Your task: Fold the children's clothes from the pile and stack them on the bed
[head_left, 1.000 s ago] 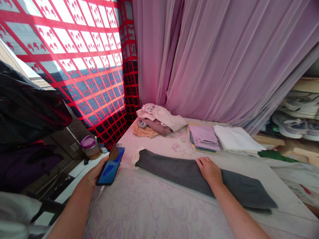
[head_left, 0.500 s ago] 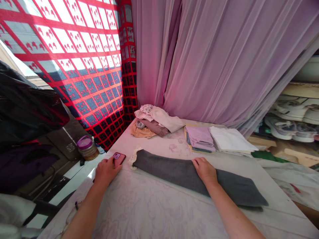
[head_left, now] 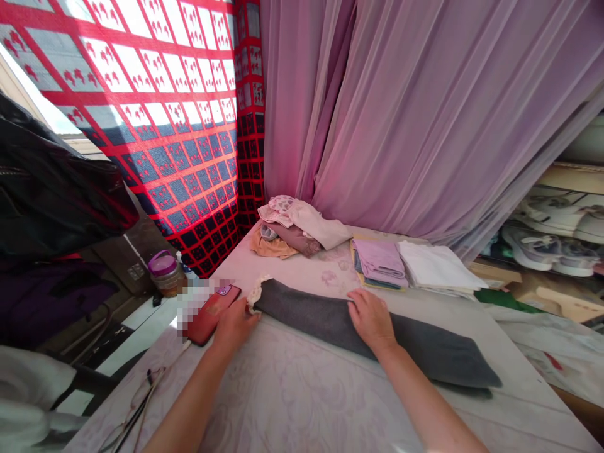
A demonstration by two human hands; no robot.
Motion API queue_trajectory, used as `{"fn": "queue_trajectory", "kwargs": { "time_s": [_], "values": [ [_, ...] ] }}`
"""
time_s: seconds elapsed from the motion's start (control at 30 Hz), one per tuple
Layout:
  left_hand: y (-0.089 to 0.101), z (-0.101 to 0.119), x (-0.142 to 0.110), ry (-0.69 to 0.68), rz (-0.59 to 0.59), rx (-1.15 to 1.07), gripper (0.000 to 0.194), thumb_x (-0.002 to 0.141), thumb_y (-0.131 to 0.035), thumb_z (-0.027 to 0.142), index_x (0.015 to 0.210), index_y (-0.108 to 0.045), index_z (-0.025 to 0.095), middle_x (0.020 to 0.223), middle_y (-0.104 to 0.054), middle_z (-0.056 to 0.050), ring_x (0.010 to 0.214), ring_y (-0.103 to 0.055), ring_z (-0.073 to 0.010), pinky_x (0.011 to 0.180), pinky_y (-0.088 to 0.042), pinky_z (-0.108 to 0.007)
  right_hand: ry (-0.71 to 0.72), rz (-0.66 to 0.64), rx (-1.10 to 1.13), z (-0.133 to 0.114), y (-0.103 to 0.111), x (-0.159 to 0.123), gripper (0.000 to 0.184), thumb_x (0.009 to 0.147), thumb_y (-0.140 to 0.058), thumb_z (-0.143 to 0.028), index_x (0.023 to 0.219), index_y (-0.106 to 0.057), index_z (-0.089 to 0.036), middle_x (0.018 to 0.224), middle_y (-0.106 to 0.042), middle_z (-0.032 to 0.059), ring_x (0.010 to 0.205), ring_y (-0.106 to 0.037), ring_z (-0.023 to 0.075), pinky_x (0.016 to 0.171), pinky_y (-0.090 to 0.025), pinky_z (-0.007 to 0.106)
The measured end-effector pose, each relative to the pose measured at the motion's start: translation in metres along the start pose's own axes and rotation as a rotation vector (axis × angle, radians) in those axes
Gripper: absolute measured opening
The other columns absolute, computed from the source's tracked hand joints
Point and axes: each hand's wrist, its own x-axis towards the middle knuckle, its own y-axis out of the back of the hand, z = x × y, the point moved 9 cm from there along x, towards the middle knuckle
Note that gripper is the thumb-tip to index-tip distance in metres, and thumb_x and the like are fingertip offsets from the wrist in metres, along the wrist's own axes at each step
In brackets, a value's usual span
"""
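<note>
The largest thing is the lilac curtain (head_left: 401,113), which hangs in soft folds at twelve o'clock, as counted from the grey garment. Next comes the checked curtain (head_left: 184,145) in red and dark blue, at between ten and eleven o'clock, with daylight shining through its upper part. Below them spreads the bed (head_left: 292,390), covered by a pale cloth with faint purple flowers.

On this bed, in the near middle, lies the grey garment (head_left: 316,313). It is dark grey, long and laid flat like a strip, rather smooth. One end, towards between nine and ten o'clock, has a gathered cream ruffle (head_left: 255,294); the other end, wider, points to between three and four.

The clothes pile (head_left: 306,226), loose, in pink, brown and orange, is at eleven o'clock. The white folded stack (head_left: 438,264) is between one and two, and the lilac folded stack (head_left: 380,259) at twelve.

Of the hands, the right hand (head_left: 372,319) lies on the grey garment, fingers close together and bent at the far edge; the left hand (head_left: 237,324) is at the ruffle, its fingers slightly bent. I cannot tell whether either one grips the fabric. The red phone (head_left: 204,321) lies at nine o'clock, just beside the left hand.
</note>
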Motion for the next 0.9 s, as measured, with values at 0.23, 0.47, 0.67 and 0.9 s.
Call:
{"fn": "queue_trajectory", "kwargs": {
  "time_s": [0.23, 0.47, 0.67, 0.9],
  "values": [
    [0.021, 0.023, 0.011, -0.080, 0.172, 0.101, 0.022, 0.086, -0.045, 0.013, 0.101, -0.060, 0.021, 0.109, -0.065, -0.006, 0.096, -0.061, -0.0204, 0.072, -0.041, -0.029, 0.119, -0.179, 0.281, -0.081, -0.021, -0.029, 0.027, 0.087, -0.060, -0.032, 0.112, -0.066, -0.022, 0.115, -0.065, 0.0099, 0.105, -0.059, 0.0242, 0.088, -0.045, 0.038],
    [0.017, -0.002, 0.006, -0.123, 0.230, 0.151, 0.029, 0.082, -0.042, 0.009, 0.098, -0.064, 0.020, 0.104, -0.066, -0.009, 0.091, -0.063, -0.0239, 0.074, -0.046, -0.034, 0.132, -0.153, 0.265, -0.079, -0.023, -0.041, 0.034, 0.085, -0.063, -0.029, 0.119, -0.065, -0.022, 0.122, -0.063, 0.0110, 0.113, -0.055, 0.0261, 0.096, -0.042, 0.043],
    [0.021, -0.005, -0.008, -0.148, 0.410, -0.209, 0.032, 0.089, -0.045, 0.031, 0.116, -0.058, 0.018, 0.100, -0.070, -0.007, 0.090, -0.065, -0.0221, 0.082, -0.050, -0.036, 0.173, -0.068, 0.272, -0.097, -0.021, -0.041, 0.024, 0.089, -0.059, -0.028, 0.111, -0.069, -0.026, 0.118, -0.066, 0.0087, 0.109, -0.057, 0.0234, 0.096, -0.040, 0.042],
    [0.022, 0.012, 0.006, -0.135, 0.285, -0.252, 0.034, 0.084, -0.056, 0.032, 0.115, -0.064, 0.023, 0.107, -0.071, -0.006, 0.101, -0.062, -0.0227, 0.089, -0.048, -0.035, 0.143, 0.008, 0.316, -0.097, -0.019, -0.041, 0.023, 0.095, -0.051, -0.026, 0.105, -0.072, -0.026, 0.107, -0.069, 0.0056, 0.099, -0.061, 0.0192, 0.090, -0.041, 0.036]
  ]
}}
